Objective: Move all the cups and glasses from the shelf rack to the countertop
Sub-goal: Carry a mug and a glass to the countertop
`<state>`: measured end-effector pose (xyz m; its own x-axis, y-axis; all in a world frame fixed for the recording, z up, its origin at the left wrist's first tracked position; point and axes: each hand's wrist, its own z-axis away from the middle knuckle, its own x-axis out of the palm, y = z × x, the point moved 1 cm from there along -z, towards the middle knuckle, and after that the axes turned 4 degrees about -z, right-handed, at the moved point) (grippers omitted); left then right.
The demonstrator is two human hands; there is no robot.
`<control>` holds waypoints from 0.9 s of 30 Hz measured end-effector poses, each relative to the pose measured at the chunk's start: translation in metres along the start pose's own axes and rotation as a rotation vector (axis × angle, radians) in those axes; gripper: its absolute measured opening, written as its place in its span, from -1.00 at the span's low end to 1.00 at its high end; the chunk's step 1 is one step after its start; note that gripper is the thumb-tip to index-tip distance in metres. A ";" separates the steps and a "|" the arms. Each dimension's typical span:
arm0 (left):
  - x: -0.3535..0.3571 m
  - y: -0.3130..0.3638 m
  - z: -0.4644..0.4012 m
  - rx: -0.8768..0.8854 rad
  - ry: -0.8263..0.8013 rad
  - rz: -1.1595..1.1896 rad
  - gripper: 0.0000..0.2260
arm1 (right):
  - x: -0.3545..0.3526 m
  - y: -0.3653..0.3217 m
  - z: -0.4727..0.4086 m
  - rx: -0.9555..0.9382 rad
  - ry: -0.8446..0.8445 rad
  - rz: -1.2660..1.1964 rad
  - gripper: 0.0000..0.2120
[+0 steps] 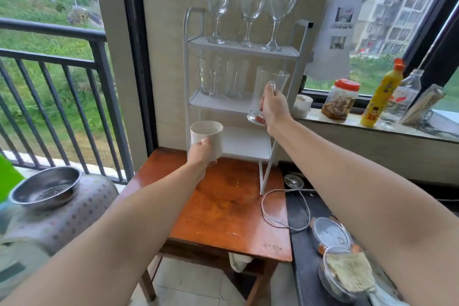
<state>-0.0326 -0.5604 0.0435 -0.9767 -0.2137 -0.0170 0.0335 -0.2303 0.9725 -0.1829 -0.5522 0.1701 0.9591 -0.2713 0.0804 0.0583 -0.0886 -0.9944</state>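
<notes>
In the head view, a white three-tier shelf rack [242,97] is seen standing at the back of an orange-brown wooden table [223,208], against the wall between two windows. A white cup [206,137] is grasped by the left hand [200,154], held in the air in front of the rack's lowest tier and above the table. A tall clear glass [267,93] is clasped low on its side by the right hand [273,104], tilted slightly and held beside the right end of the middle tier, clear of the shelf.

Four wine glasses [250,10] are left upright on the top tier, and a cluster of clear tumblers [221,78] is left on the middle tier; their exact number cannot be told, as they overlap. The lowest tier appears to be emptied. A second white cup [301,105] is seen on the window ledge just right of the rack.

No cup or glass is yet seen set down on the dark countertop [313,213] to the right. The task is judged to be at an early stage: two pieces are in hand, most remain to be carried.
</notes>
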 end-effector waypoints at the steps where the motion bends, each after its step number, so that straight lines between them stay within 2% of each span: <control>1: -0.002 -0.004 0.013 0.008 0.012 -0.013 -0.61 | -0.007 0.001 0.012 -0.004 -0.016 -0.004 -0.68; 9: -0.006 -0.035 0.091 -0.006 -0.022 0.023 -0.64 | -0.062 0.021 0.083 0.044 0.035 0.033 -0.67; 15: 0.005 -0.054 0.116 0.003 -0.120 -0.078 -0.62 | -0.112 0.050 0.131 0.092 0.117 0.094 -0.63; 22: 0.032 -0.078 0.170 -0.039 -0.344 -0.180 -0.61 | -0.174 0.085 0.219 0.186 0.363 0.169 -0.59; 27: 0.051 -0.106 0.226 -0.048 -0.509 -0.237 -0.61 | -0.215 0.109 0.302 0.240 0.558 0.122 -0.59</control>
<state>-0.1342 -0.3327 -0.0084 -0.9371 0.3318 -0.1084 -0.2017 -0.2613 0.9439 -0.2994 -0.2143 0.0240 0.6772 -0.7319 -0.0750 0.0807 0.1752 -0.9812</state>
